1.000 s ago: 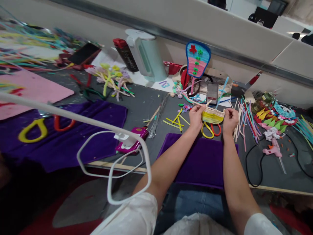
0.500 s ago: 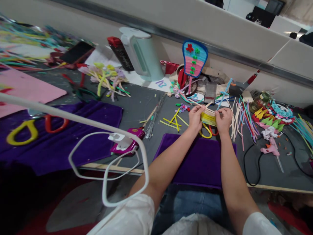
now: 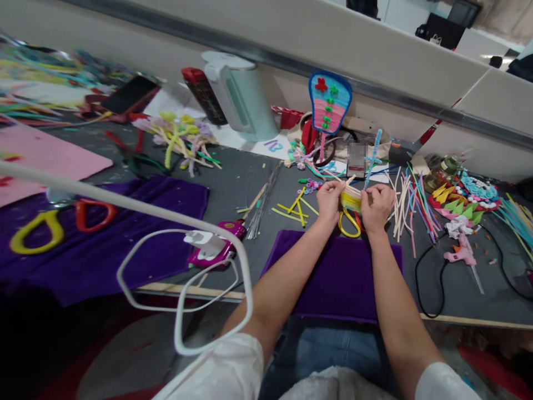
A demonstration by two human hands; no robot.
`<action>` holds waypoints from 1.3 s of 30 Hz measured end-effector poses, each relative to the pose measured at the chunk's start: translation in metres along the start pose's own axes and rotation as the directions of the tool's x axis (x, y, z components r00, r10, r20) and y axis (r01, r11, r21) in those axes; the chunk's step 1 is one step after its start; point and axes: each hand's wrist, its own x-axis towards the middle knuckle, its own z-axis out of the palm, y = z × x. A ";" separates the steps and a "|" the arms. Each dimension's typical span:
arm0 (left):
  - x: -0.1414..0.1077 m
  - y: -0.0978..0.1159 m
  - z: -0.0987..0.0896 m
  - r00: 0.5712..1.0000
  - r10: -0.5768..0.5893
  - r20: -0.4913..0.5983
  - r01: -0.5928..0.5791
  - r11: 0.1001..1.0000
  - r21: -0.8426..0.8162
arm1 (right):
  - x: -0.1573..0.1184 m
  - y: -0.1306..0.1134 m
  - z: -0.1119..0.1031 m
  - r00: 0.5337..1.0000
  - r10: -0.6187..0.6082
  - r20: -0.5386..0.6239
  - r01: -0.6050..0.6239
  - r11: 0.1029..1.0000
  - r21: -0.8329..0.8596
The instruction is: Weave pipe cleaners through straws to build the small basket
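Note:
Both hands meet over the table around a small flat panel of yellow and cream pipe cleaners (image 3: 350, 201). My left hand (image 3: 330, 200) pinches its left edge, where cream ends stick out. My right hand (image 3: 378, 206) is closed on its right edge. A fuzzy blue pipe cleaner (image 3: 373, 158) rises upright beside the right fingers; whether it is joined to the panel is hidden. Below the panel, scissors with a yellow and a red handle loop (image 3: 350, 224) lie at the edge of a purple cloth (image 3: 333, 278). Short yellow strips (image 3: 296, 208) lie left of my left hand.
White cable (image 3: 175, 208) loops across the left foreground by a magenta power strip (image 3: 216, 244). At right are loose pipe cleaners (image 3: 418, 200) and a pink glue gun (image 3: 461, 253) with a black cord. Behind stand a mint kettle (image 3: 245, 100) and a blue-pink fan-shaped craft (image 3: 330, 103).
My right hand has moved slightly left, closer to my left hand. The blue pipe cleaner has swung from a rightward lean to nearly upright.

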 end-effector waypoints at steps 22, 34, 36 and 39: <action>-0.001 0.018 -0.004 0.912 0.334 0.238 -0.410 0.739 0.535 | -0.004 -0.013 -0.006 0.995 -0.086 0.043 0.089 0.994 -0.056; -0.001 0.019 0.000 0.972 0.122 0.200 -0.193 0.902 0.386 | 0.001 0.004 -0.003 0.999 -0.029 -0.024 0.028 0.999 -0.022; -0.003 0.020 0.001 0.974 0.024 0.225 -0.101 0.935 0.340 | 0.003 0.010 -0.003 0.999 -0.013 -0.044 0.013 1.000 -0.006; -0.005 0.024 0.003 0.963 -0.055 0.265 -0.031 0.950 0.312 | 0.006 0.017 -0.002 0.998 0.002 -0.056 -0.001 1.000 0.023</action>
